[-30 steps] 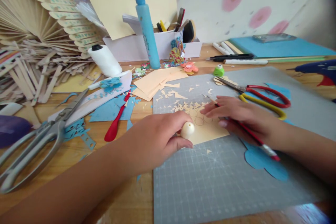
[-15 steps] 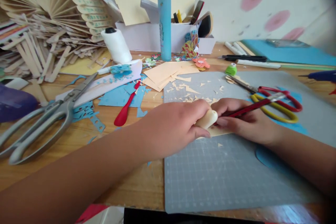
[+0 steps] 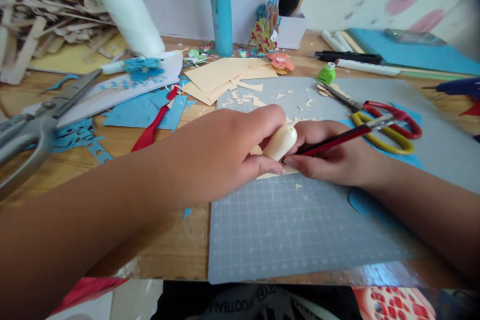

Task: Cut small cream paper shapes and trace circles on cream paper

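My left hand (image 3: 247, 145) is closed around a cream, smooth, rounded peg-like piece (image 3: 281, 142) with a small hole in its end. Its lower end is hidden by my fingers. Right beside it, my right hand (image 3: 330, 155) grips a red-and-black pencil (image 3: 337, 141), its metal eraser end pointing up to the right and its tip hidden between the hands. Both hands are over a sheet of cream paper (image 3: 275, 175), mostly covered, on the grey cutting mat (image 3: 285, 230). Small cream paper scraps (image 3: 258, 101) are scattered just behind them.
Red-and-yellow scissors (image 3: 375, 120) lie right of my right hand, near a green punch-like item (image 3: 327, 73). Large grey scissors (image 3: 48, 120) and a red spatula-like tool (image 3: 153, 127) lie left. A blue bottle (image 3: 221, 10) and white thread spool (image 3: 131, 17) stand behind.
My right hand has come in from the right, turned its pencil so the eraser end points up, and met my left hand. The cream piece has tilted. The view has dipped lower.
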`<action>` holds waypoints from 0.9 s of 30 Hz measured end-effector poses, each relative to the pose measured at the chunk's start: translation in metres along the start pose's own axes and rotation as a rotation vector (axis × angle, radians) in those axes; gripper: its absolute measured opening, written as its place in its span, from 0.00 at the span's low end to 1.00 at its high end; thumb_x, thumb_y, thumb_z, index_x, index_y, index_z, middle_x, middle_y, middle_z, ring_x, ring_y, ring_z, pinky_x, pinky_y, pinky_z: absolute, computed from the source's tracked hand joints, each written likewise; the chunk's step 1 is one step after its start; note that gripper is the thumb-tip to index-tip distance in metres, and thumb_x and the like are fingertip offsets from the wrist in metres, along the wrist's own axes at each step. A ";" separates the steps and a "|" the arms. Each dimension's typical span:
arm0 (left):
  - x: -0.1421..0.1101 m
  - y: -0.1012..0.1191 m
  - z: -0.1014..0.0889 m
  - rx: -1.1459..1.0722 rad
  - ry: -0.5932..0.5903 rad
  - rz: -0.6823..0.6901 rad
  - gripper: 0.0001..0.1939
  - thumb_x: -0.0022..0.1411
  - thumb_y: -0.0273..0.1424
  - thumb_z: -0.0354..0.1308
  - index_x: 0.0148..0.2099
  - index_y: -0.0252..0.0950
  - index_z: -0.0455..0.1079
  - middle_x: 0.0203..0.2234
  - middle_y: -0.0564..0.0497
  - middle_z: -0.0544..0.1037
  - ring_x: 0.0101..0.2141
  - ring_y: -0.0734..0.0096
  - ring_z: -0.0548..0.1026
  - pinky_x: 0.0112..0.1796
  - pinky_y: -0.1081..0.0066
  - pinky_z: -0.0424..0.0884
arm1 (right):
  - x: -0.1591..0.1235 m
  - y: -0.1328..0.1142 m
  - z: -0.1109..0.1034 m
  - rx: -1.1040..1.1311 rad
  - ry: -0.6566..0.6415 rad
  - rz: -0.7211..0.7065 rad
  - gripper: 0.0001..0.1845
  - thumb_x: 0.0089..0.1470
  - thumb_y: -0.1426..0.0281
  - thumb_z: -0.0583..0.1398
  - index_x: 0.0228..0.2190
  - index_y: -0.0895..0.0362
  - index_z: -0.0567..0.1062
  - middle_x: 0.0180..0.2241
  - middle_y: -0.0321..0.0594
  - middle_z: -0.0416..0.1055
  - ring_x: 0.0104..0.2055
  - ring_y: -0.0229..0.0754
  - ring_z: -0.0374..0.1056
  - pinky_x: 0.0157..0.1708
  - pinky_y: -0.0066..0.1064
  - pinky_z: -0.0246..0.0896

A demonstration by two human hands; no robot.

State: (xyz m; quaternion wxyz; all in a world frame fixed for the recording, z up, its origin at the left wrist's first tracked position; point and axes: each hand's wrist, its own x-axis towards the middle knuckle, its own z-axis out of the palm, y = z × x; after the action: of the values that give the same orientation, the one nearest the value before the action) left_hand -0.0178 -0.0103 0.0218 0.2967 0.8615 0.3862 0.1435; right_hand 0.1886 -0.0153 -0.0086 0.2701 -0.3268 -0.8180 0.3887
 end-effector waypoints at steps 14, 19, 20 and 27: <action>0.007 -0.002 -0.004 0.086 -0.025 0.170 0.07 0.56 0.34 0.60 0.32 0.38 0.65 0.32 0.54 0.70 0.37 0.66 0.70 0.39 0.68 0.62 | 0.005 0.004 0.001 0.086 0.051 0.059 0.07 0.52 0.66 0.63 0.26 0.53 0.70 0.25 0.31 0.66 0.26 0.36 0.63 0.24 0.25 0.59; 0.009 -0.002 -0.004 0.096 -0.019 0.180 0.09 0.55 0.35 0.61 0.29 0.37 0.65 0.29 0.54 0.69 0.34 0.68 0.69 0.35 0.70 0.62 | 0.014 0.005 -0.001 0.158 -0.024 0.139 0.10 0.50 0.62 0.63 0.26 0.54 0.68 0.21 0.30 0.64 0.22 0.35 0.61 0.21 0.25 0.57; 0.009 -0.002 -0.004 0.104 -0.023 0.162 0.09 0.55 0.35 0.61 0.29 0.37 0.65 0.28 0.54 0.68 0.32 0.69 0.68 0.33 0.70 0.61 | 0.017 0.004 -0.002 0.170 -0.052 0.171 0.11 0.50 0.62 0.63 0.26 0.54 0.68 0.20 0.29 0.64 0.21 0.34 0.61 0.20 0.25 0.57; 0.009 -0.001 -0.005 0.075 -0.062 0.098 0.09 0.54 0.34 0.62 0.30 0.36 0.66 0.21 0.58 0.66 0.23 0.76 0.65 0.25 0.74 0.56 | 0.047 -0.004 -0.013 0.034 -0.320 0.296 0.07 0.46 0.67 0.59 0.20 0.54 0.69 0.17 0.30 0.64 0.18 0.34 0.59 0.18 0.27 0.54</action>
State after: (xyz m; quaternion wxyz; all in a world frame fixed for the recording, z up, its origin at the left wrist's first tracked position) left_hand -0.0148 -0.0010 0.0253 0.2688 0.8940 0.3391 0.1164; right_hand 0.1662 0.0240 0.0103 0.0821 -0.3727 -0.7871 0.4846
